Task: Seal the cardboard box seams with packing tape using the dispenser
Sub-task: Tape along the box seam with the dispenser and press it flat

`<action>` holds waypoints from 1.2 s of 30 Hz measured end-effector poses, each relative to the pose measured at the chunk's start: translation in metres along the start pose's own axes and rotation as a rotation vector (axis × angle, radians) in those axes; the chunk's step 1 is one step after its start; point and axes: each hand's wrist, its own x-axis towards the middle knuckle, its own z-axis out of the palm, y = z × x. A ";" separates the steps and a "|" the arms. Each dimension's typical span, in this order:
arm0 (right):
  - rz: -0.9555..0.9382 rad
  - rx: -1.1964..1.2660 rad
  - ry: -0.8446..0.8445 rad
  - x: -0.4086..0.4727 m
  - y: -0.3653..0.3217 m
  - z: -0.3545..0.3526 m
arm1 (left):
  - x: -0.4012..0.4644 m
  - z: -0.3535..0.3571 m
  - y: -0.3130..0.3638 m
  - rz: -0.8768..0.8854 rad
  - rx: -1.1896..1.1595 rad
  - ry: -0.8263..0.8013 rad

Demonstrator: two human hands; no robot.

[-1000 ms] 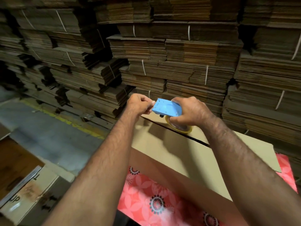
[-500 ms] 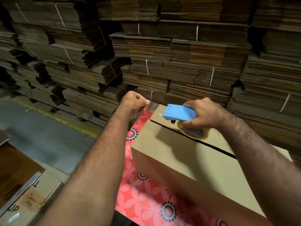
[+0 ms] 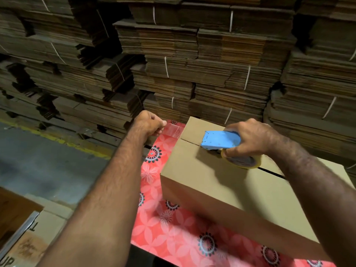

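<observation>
A brown cardboard box (image 3: 221, 189) stands on a table with a red flowered cloth (image 3: 173, 237). Its top flaps meet in a dark seam (image 3: 269, 171) running left to right. My right hand (image 3: 254, 137) grips a blue tape dispenser (image 3: 221, 140) with a yellowish tape roll (image 3: 242, 160), resting on the seam near the box's left end. My left hand (image 3: 149, 123) is off the box's left edge, pinching the free end of a clear tape strip (image 3: 174, 130) stretched from the dispenser over the left edge.
Tall stacks of flat, strapped cardboard sheets (image 3: 192, 64) fill the whole background just behind the table. At lower left, another carton (image 3: 28, 243) with printed letters sits below table height. A grey floor with a yellow line (image 3: 57, 139) lies to the left.
The dispenser came down from above the box onto the seam and shifted right. My left hand drew the tape end out to the left, past the box edge.
</observation>
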 end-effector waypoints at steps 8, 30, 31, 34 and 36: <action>0.025 -0.050 -0.071 0.000 0.002 -0.008 | 0.008 0.008 -0.012 -0.031 -0.060 -0.108; -0.009 -0.074 -0.168 0.019 -0.003 0.013 | 0.000 0.062 -0.065 -0.262 -0.194 -0.147; -0.008 -0.078 -0.174 0.019 -0.004 0.013 | -0.002 0.065 -0.066 -0.268 -0.221 -0.158; -0.003 -0.092 -0.186 0.020 -0.006 0.013 | -0.005 0.069 -0.069 -0.233 -0.228 -0.175; 0.004 -0.100 -0.189 0.020 -0.006 0.014 | -0.006 0.069 -0.071 -0.220 -0.201 -0.178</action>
